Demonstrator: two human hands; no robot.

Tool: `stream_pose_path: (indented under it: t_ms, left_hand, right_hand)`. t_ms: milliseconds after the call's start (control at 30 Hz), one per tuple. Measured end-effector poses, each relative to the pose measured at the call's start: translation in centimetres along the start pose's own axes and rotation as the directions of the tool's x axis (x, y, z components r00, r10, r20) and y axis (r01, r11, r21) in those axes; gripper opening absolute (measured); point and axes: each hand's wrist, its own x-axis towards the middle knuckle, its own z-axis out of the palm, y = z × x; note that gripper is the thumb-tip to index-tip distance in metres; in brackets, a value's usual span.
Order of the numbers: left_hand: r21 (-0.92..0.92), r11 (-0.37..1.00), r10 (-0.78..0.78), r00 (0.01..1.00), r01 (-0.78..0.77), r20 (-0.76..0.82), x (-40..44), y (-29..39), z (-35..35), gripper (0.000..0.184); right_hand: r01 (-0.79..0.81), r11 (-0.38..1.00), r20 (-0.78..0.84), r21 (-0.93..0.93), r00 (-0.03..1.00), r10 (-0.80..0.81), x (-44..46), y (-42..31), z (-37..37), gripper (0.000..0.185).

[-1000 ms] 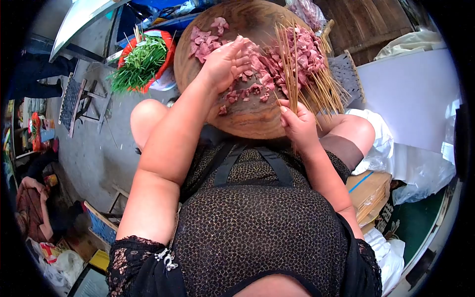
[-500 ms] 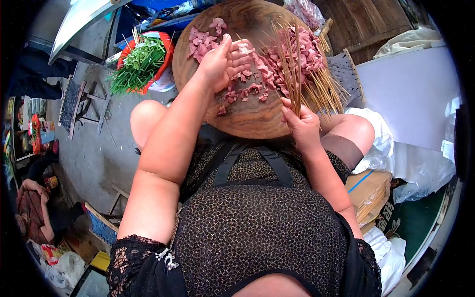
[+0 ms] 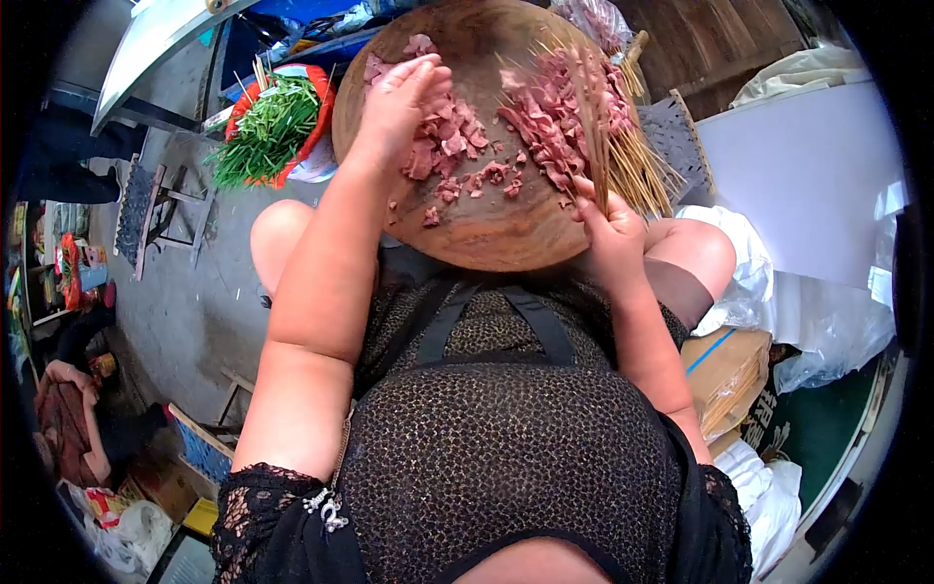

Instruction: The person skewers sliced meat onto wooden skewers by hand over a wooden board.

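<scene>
My right hand (image 3: 611, 234) is closed around the lower ends of a bundle of thin wooden skewers (image 3: 595, 146), which point up and away. Beside and behind it lie several meat skewers (image 3: 550, 112), with pink slices threaded on them and bare stick ends toward the right. Over a heap of loose meat slices (image 3: 448, 136) at the left is my left hand (image 3: 401, 102), its fingers stretched out and slightly bent. Part of the heap is hidden by this hand. Everything rests on a round wooden board (image 3: 496, 238). Small meat scraps (image 3: 491, 175) lie in the middle.
A red-rimmed container (image 3: 324, 97) of cut green vegetables (image 3: 272, 127) stands left of the board. Further left is a small stool (image 3: 161, 209). At the right are a pale panel (image 3: 798, 175), plastic bags (image 3: 827, 336) and cardboard (image 3: 725, 380). Another person's arm (image 3: 92, 428) shows at far left.
My left hand has moved left from the middle of the board and turned over the heap, uncovering more loose slices. My right hand has shifted slightly right with the skewers.
</scene>
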Motion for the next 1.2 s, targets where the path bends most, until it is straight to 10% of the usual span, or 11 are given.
stream_pose_path:
  t_ms: [200,300,400,533,800,867,1000,1200]
  left_hand:
    - [0.385,0.915,0.144,0.989,-0.122,-0.028,0.2,0.0,-1.3,0.021]
    - [0.732,0.623,0.08,0.953,-0.276,0.291,-1.2,0.5,-0.8,0.01]
    - [0.818,0.121,0.085,0.827,-0.562,0.556,-2.4,-0.5,-0.7,0.014]
    - [0.889,0.004,-0.024,0.889,-0.458,0.458,-2.5,-1.6,-0.8,0.021]
    - [0.81,0.409,0.145,0.906,-0.42,0.397,-1.5,-0.7,-0.5,0.024]
    - [0.41,0.91,-0.146,0.975,0.066,0.167,-1.4,-0.1,-0.4,0.029]
    - [0.141,0.972,-0.21,0.967,0.19,0.145,-1.4,0.0,-0.3,0.026]
    - [0.437,0.896,-0.135,0.984,0.071,0.117,-0.6,-1.6,-1.3,0.026]
  right_hand:
    - [-0.181,0.954,-0.05,-0.24,0.984,0.174,1.8,2.4,-1.7,0.022]
    - [-0.266,0.954,-0.02,-0.136,0.964,0.266,1.6,2.6,-1.9,0.02]
    - [-0.084,0.985,-0.024,-0.15,0.996,0.081,1.6,3.4,-2.7,0.021]
    - [0.15,0.951,-0.088,-0.272,0.98,-0.179,0.9,1.3,-3.1,0.023]
    - [-0.009,1.0,0.084,0.018,0.996,0.008,-0.6,-2.5,-1.6,0.021]
    - [-0.151,0.986,0.189,0.072,0.973,0.135,-0.7,-2.2,-0.9,0.02]
    - [-0.293,0.948,0.311,0.123,0.919,0.243,-0.8,-0.4,-0.1,0.023]
    - [-0.375,0.927,0.293,0.013,0.888,0.355,-0.9,-0.6,0.5,0.024]
